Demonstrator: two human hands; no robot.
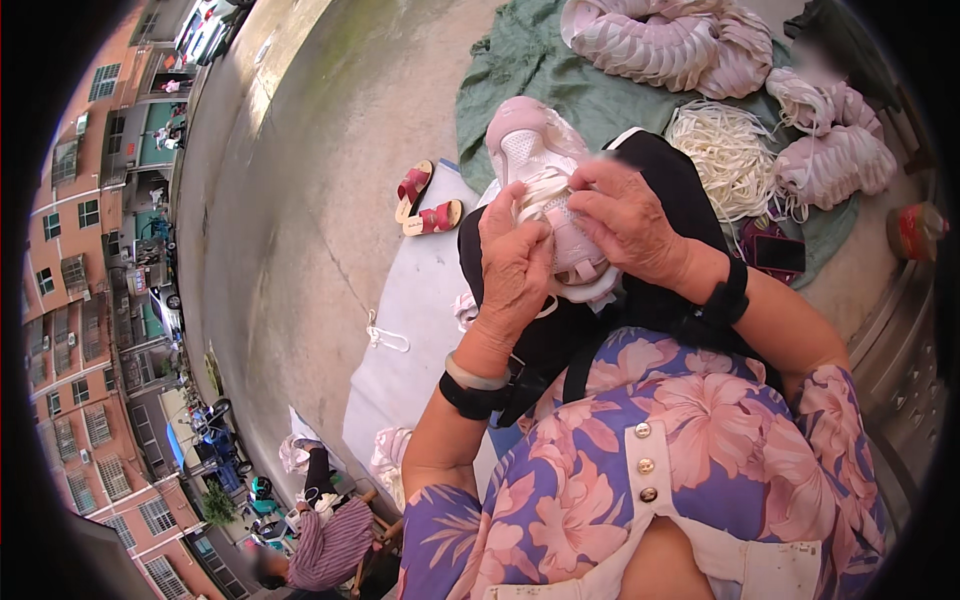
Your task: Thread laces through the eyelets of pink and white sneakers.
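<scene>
A pink and white sneaker (pixel 533 148) rests on my black-covered lap, its rounded pink end pointing away from me. White shoelace (pixel 545 187) crosses its middle between my two hands. On the left side of the sneaker, my left hand (pixel 513 250) is closed, thumb and finger pinched at the lace. Opposite it, my right hand (pixel 628 218) has its fingertips pressed together on the lace, close to the eyelets. The exact strands in each pinch are partly hidden by the fingers.
Bundled pink and white shoe uppers (pixel 670 48) and a heap of white laces (pixel 722 160) lie on a green cloth (pixel 500 75). A phone (pixel 777 253) lies at the right. Red sandals (pixel 432 219) and a loose lace (pixel 388 338) are left. Another person (pixel 335 545) sits lower left.
</scene>
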